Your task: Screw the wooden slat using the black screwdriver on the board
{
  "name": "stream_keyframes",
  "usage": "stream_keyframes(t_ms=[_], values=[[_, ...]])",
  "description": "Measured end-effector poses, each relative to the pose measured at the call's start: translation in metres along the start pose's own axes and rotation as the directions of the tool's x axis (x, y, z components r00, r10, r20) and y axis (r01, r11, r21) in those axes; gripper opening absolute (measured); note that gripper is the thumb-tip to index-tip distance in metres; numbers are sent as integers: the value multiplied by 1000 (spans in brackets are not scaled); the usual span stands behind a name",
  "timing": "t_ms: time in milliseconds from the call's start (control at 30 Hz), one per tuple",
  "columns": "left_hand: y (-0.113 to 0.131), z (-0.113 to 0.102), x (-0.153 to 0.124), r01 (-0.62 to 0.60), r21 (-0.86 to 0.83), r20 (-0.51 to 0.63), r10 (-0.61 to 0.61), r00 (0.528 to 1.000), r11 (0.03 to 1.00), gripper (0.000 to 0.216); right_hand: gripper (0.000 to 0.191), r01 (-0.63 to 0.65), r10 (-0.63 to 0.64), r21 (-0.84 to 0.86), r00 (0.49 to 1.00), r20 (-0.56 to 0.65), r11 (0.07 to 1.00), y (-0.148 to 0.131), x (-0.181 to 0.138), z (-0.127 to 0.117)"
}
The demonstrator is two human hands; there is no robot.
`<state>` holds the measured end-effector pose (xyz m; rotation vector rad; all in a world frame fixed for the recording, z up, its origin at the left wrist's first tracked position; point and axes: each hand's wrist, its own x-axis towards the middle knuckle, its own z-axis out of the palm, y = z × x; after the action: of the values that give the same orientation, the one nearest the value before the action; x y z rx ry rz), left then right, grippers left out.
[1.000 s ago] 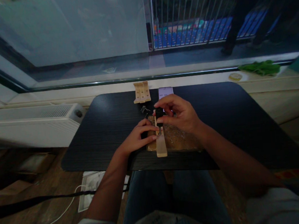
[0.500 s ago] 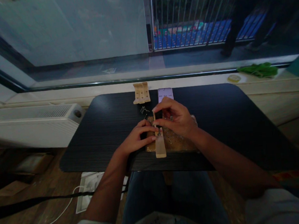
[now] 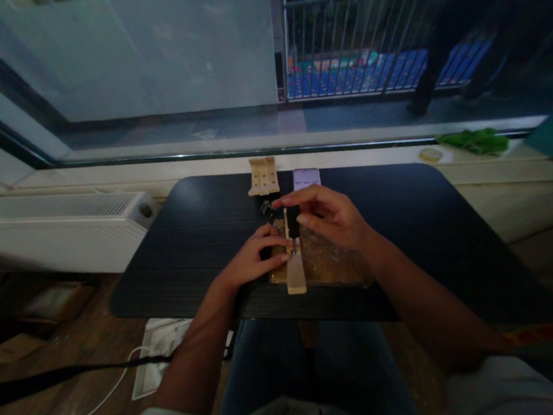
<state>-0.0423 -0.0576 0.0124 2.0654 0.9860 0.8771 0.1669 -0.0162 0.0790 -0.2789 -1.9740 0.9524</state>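
My left hand [image 3: 261,251] pinches a pale wooden piece [image 3: 296,277] with a flared lower end. It steadies the piece on a brown, shiny slab [image 3: 335,264] near the table's front edge. A black-handled screwdriver [image 3: 294,222] stands upright over the wood, its metal shaft pointing down at it. Around the handle are the fingers of my right hand [image 3: 339,218], thumb at its right side and forefinger stretched across the top in a loose grip. The screwdriver's tip and any screw under it are too small to make out.
On the dark table [image 3: 201,241], several small metal pieces [image 3: 266,206] lie beyond my hands. Behind them stand pale wooden pieces [image 3: 264,176] side by side and a lit phone [image 3: 306,177]. Green leaves [image 3: 476,142] rest on the windowsill. A white radiator [image 3: 63,231] is at left.
My right hand's forefinger has stretched leftward over the screwdriver, and the thumb has drawn back to the right, showing more of the black handle. My left hand keeps its place on the wood.
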Motion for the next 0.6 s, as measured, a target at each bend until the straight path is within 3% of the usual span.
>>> stream_keyframes(t_ms=[233, 400, 600], values=[[1, -1, 1, -10, 14, -1, 10, 1000, 1000, 27, 22, -52, 46, 207, 998, 37, 977, -1, 2, 1], [1, -2, 1, 2, 48, 9, -2, 1000, 999, 25, 29, -103, 103, 99, 995, 9, 990, 1, 1, 1], [7, -1, 1, 50, 36, -4, -50, 999, 998, 21, 24, -54, 52, -21, 995, -87, 998, 2, 2, 3]])
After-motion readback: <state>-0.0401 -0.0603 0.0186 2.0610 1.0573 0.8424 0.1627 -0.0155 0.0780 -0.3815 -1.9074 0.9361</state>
